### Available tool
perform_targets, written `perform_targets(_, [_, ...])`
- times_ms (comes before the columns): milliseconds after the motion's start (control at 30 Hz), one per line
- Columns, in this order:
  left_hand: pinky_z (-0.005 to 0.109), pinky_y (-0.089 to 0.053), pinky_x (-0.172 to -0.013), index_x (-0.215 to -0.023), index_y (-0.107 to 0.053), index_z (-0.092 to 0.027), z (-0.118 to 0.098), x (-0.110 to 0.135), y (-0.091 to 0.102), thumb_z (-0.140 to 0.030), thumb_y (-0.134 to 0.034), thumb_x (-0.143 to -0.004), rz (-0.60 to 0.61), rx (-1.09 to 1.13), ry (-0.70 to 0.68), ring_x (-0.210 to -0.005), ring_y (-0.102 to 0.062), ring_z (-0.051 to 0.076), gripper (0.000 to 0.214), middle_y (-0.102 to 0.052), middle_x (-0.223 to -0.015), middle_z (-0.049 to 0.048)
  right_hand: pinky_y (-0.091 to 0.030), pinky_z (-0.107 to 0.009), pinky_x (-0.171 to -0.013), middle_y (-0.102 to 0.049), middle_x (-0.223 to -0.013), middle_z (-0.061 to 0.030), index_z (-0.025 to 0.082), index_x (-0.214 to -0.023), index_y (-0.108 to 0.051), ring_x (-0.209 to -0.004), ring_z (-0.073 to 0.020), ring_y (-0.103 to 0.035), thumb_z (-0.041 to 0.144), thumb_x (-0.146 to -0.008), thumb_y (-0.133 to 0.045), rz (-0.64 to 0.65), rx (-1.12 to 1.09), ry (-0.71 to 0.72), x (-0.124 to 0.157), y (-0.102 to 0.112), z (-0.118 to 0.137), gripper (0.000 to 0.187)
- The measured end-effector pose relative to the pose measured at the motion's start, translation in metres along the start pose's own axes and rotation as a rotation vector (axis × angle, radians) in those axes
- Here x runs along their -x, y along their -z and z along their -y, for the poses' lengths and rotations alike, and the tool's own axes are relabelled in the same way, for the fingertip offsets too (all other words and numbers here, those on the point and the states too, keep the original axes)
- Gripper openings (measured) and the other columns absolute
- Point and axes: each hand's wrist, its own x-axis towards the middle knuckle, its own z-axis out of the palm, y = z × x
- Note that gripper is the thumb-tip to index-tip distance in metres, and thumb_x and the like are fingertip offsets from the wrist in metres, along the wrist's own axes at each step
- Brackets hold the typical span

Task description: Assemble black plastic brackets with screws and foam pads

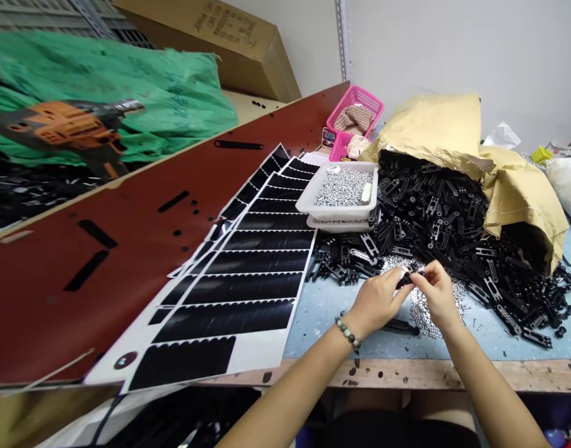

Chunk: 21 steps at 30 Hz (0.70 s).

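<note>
My left hand (pixel 376 302), with a bead bracelet (pixel 348 333) at the wrist, pinches a small black part (pixel 403 280). Close against it, my right hand (pixel 438 295) has thumb and forefinger closed at the same spot, on a small black piece (pixel 421 274). Whether the two pieces are joined I cannot tell, as the fingers cover much of them. Beneath the hands lies a scatter of small silver metal pieces (pixel 425 317) on the light blue mat (pixel 317 336). A long black part (pixel 400 326) rests below my left hand.
Beyond my hands, black plastic parts (pixel 434 211) spill from torn yellow paper sacks (pixel 429 130). A white tub (pixel 308 202) holds silver screws (pixel 344 186). On the left lie sheets of black strips (pixel 261 280), a red-brown board (pixel 126 280) and an orange drill (pixel 70 124). Pink baskets (pixel 355 96) stand behind.
</note>
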Motion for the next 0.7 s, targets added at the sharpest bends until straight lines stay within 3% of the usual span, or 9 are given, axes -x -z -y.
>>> perform_targets(133, [0.027,-0.042,-0.066,-0.090,-0.058,-0.018,0.011,0.004,-0.002,-0.038,-0.040,-0.096,0.086,-0.095,-0.012,-0.075,-0.063,0.020,0.028,-0.065,-0.081,0.0052,-0.040,-0.025,-0.059,-0.048,-0.067,0.0041,0.022,-0.075,-0.049,-0.061,-0.0122,-0.045,0.042,-0.082,-0.060,0.070,0.108,-0.009,0.003,0.002,-0.016,0.025])
perform_targets(233, [0.028,-0.043,-0.069,-0.092,-0.058,-0.019,0.030,0.008,0.000,-0.040,-0.041,-0.095,0.082,-0.014,0.116,-0.077,-0.063,0.020,0.028,-0.066,-0.083,0.0043,-0.043,-0.030,-0.070,-0.057,-0.080,-0.0023,0.021,-0.085,-0.057,-0.074,-0.0170,-0.052,0.036,-0.091,-0.048,0.164,0.452,0.114,0.007,0.005,-0.032,0.018])
perform_targets(367, [0.032,-0.046,-0.080,-0.104,-0.055,-0.019,0.054,0.013,0.001,-0.039,-0.044,-0.092,0.054,0.173,0.261,-0.090,-0.062,0.022,0.025,-0.066,-0.095,0.0038,-0.042,-0.037,-0.075,-0.059,-0.083,-0.0074,0.022,-0.078,-0.064,-0.083,-0.0231,-0.053,0.025,-0.089,-0.053,0.265,0.920,0.291,0.016,0.006,-0.048,0.016])
perform_targets(467, [0.033,-0.045,-0.083,-0.101,-0.056,-0.018,0.061,0.014,-0.005,-0.034,-0.045,-0.092,0.097,0.226,0.182,-0.091,-0.060,0.021,0.022,-0.063,-0.096,0.0046,-0.044,-0.037,-0.075,-0.060,-0.083,-0.0067,0.023,-0.081,-0.066,-0.083,-0.0227,-0.054,0.027,-0.089,-0.055,0.279,0.928,0.316,0.020,0.010,-0.051,0.015])
perform_targets(567, [0.032,-0.044,-0.088,-0.098,-0.061,-0.017,0.062,0.009,-0.016,-0.030,-0.048,-0.091,0.161,0.254,0.005,-0.095,-0.056,0.019,0.020,-0.059,-0.100,0.0060,-0.046,-0.037,-0.080,-0.062,-0.099,-0.0089,0.022,-0.107,-0.063,-0.094,-0.0229,-0.056,0.030,-0.092,-0.050,0.212,0.801,0.323,0.024,0.023,-0.051,0.021])
perform_targets(633, [0.033,-0.042,-0.091,-0.095,-0.064,-0.018,0.062,0.006,-0.024,-0.028,-0.050,-0.091,0.219,0.228,-0.086,-0.098,-0.053,0.020,0.018,-0.059,-0.099,0.0060,-0.046,-0.038,-0.083,-0.063,-0.106,-0.0093,0.023,-0.116,-0.059,-0.099,-0.0231,-0.056,0.029,-0.093,-0.049,0.244,0.789,0.357,0.026,0.031,-0.054,0.027])
perform_targets(700, [0.035,-0.040,-0.092,-0.096,-0.066,-0.019,0.062,0.005,-0.029,-0.027,-0.051,-0.091,0.274,0.163,-0.131,-0.099,-0.050,0.021,0.017,-0.059,-0.099,0.0060,-0.045,-0.039,-0.083,-0.066,-0.102,-0.0076,0.025,-0.112,-0.063,-0.095,-0.0226,-0.057,0.028,-0.093,-0.049,0.319,0.836,0.408,0.029,0.036,-0.060,0.024])
